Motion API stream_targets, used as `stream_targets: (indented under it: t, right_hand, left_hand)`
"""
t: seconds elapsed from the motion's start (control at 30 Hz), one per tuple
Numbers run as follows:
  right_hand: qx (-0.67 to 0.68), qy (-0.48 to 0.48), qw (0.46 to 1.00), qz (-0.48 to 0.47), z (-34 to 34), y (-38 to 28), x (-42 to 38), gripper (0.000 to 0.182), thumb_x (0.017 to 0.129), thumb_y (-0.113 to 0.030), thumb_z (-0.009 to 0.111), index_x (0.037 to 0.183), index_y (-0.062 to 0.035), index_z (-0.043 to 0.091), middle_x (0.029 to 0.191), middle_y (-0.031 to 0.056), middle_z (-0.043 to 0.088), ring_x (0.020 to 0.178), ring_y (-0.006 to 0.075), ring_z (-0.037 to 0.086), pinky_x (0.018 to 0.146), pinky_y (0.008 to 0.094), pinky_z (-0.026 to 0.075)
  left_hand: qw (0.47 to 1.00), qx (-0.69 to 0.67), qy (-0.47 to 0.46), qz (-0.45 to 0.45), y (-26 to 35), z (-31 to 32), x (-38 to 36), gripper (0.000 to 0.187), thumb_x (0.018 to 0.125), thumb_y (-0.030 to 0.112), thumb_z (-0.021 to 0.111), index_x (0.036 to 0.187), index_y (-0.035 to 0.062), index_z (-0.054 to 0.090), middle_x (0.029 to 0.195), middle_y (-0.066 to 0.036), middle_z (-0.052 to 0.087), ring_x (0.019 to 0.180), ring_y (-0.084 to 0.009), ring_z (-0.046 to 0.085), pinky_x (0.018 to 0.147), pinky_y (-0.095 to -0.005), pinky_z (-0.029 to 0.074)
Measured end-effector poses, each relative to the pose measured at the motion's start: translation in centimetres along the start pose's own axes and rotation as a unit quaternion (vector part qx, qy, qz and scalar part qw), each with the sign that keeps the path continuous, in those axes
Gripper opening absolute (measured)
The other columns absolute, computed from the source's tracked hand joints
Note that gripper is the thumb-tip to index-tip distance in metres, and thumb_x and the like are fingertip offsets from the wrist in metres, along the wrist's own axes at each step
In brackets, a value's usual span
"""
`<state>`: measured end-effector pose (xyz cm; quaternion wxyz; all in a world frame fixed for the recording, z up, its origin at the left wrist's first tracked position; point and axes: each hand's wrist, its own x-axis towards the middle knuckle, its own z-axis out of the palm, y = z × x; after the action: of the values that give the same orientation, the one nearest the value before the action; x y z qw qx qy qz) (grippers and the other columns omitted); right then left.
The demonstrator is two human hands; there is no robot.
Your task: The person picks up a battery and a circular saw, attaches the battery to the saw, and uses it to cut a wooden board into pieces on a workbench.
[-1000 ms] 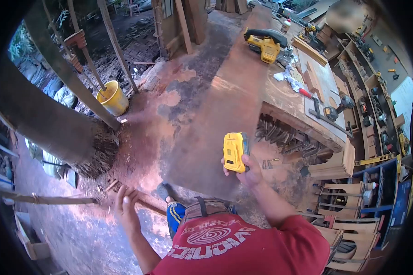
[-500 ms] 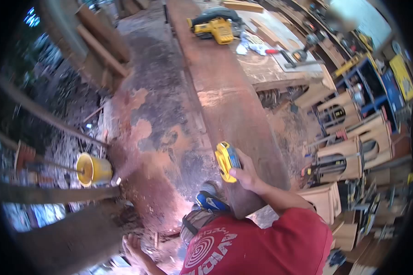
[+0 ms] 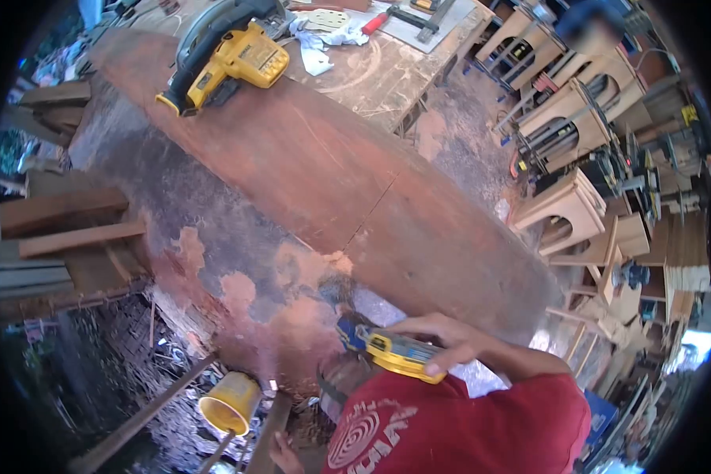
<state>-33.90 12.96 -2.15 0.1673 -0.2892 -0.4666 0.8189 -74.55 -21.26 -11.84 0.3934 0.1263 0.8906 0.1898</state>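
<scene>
In my right hand (image 3: 450,340) is a chunky yellow-and-black block that looks like a power tool battery pack (image 3: 407,355). My fingers wrap over its top and right end, close to my red shirt and beside the near end of a long reddish-brown board (image 3: 308,174). A thin dark line crosses this board. On its far part rests a yellow-and-black circular saw (image 3: 249,59), out of my hands' reach. My left hand (image 3: 284,454) hangs low at the bottom edge with nothing in it, its fingers apart and partly cut off from view.
A yellow bucket (image 3: 231,403) stands at lower left. Beside the saw, a workbench (image 3: 371,79) carries a white cloth (image 3: 324,39) and a red-handled clamp (image 3: 395,20). Clamped wooden frames (image 3: 565,118) line the right. Sawdust covers the floor, and timber offcuts (image 3: 71,213) lie left.
My view has turned and come nearer the board and saw. My right hand has drawn the battery pack back towards my body, tilting it flatter. My left hand stays low.
</scene>
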Motion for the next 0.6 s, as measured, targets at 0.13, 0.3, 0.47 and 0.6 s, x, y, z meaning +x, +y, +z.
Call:
stream_targets:
  t: [0.13,0.3,0.47,0.6]
  right_hand:
    - [-0.056,0.059,0.996,-0.048,3.5,-2.5,7.2,0.086,0.082,-0.042,0.077,0.147,0.0053,0.044,0.130,0.0187,0.062,0.119,0.0247,0.059,0.102,0.0368,0.044]
    - [-0.179,0.281,0.929,-0.163,5.6,-7.5,17.7,0.081,0.086,-0.033,0.076,0.145,0.0084,0.040,0.133,0.0191,0.057,0.124,0.0255,0.055,0.107,0.0381,0.042]
    - [0.001,0.403,0.870,-0.283,4.4,-7.4,30.3,0.070,0.090,-0.039,0.067,0.140,0.0040,0.046,0.123,0.0181,0.060,0.109,0.0232,0.061,0.095,0.0367,0.049]
    - [0.361,0.201,0.858,-0.304,6.2,-10.3,35.0,0.065,0.095,-0.052,0.051,0.138,-0.0031,0.049,0.109,0.0180,0.065,0.079,0.0229,0.063,0.071,0.0394,0.054]
  left_hand:
    - [0.987,0.040,-0.008,0.158,6.5,-5.2,10.3,0.051,0.106,0.033,0.054,0.131,-0.0110,0.057,0.115,-0.019,0.067,0.102,-0.0245,0.064,0.092,-0.0339,0.050]
    - [0.946,-0.104,0.055,0.302,24.8,-7.8,17.2,0.042,0.104,0.024,0.058,0.130,-0.0091,0.059,0.121,-0.017,0.067,0.111,-0.0236,0.063,0.099,-0.0341,0.048]
    - [0.894,-0.153,-0.024,0.421,39.6,-10.2,25.1,0.037,0.101,0.016,0.062,0.131,-0.0061,0.060,0.122,-0.016,0.067,0.112,-0.0210,0.064,0.100,-0.0334,0.049]
    - [0.793,-0.153,-0.160,0.568,53.0,-12.7,29.4,0.035,0.101,0.014,0.061,0.129,-0.0072,0.060,0.119,-0.015,0.068,0.113,-0.0230,0.065,0.102,-0.0350,0.048]
